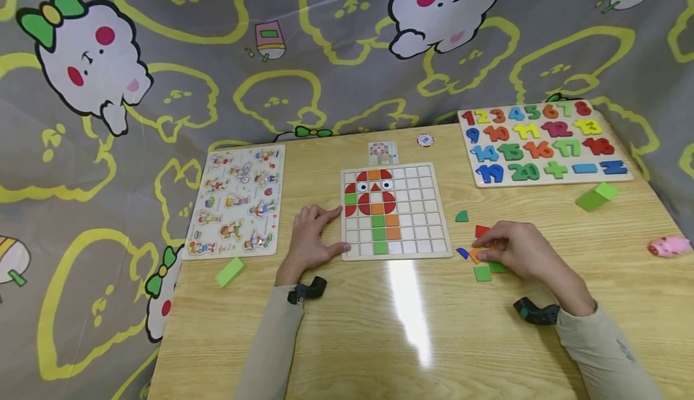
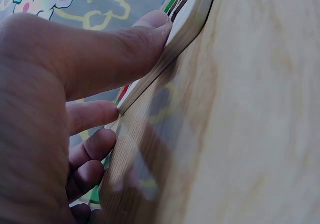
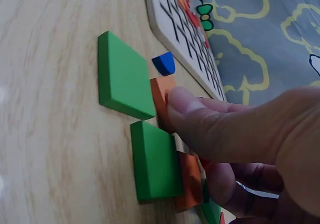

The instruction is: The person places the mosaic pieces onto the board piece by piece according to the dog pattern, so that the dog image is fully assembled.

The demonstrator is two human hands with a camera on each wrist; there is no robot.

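Observation:
A white gridded wooden board (image 1: 398,258) bears red, orange and green tiles that form a patterned figure on its left half. My left hand (image 1: 310,240) is at the board's left edge, thumb (image 2: 145,39) and index finger spread apart and touching it. At the right, my right hand (image 1: 517,249) pinches an orange tile (image 3: 162,97) among loose pieces on the table. Around it lie a green square (image 1: 482,274), another green square (image 3: 155,161) partly under the hand, a small blue piece (image 1: 462,253), a red piece (image 1: 482,231) and a green quarter-round (image 1: 461,215). Its other fingers partly hide a second orange piece (image 3: 190,181).
A small picture card (image 1: 382,153) and a round chip (image 1: 425,140) lie behind the board. Left stands a picture puzzle board (image 1: 217,249), right a number puzzle (image 1: 547,181). Green blocks (image 1: 230,272) and a pink pig (image 1: 669,246) sit farther out.

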